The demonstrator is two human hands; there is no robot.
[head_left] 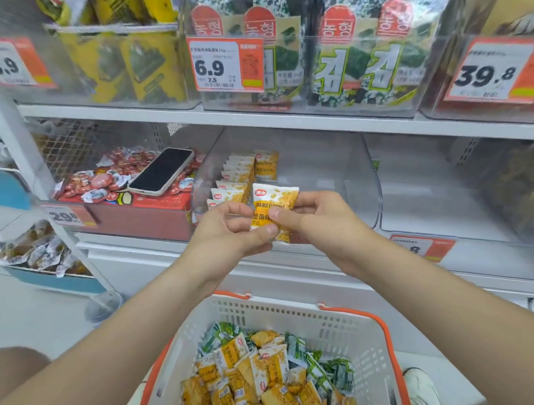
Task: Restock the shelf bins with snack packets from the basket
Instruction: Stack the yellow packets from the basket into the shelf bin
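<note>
A small yellow snack packet is held upright in front of the clear middle shelf bin. My left hand pinches its lower left edge and my right hand pinches its right side. Inside that bin a row of matching yellow packets stands along the left wall. Below, a white basket with orange handles holds several yellow and green packets.
A phone lies on red sweets in the bin to the left. A clear bin to the right has nothing visible inside. Seaweed packs fill the upper shelf, with price tags on the bin fronts. A shoe shows beside the basket.
</note>
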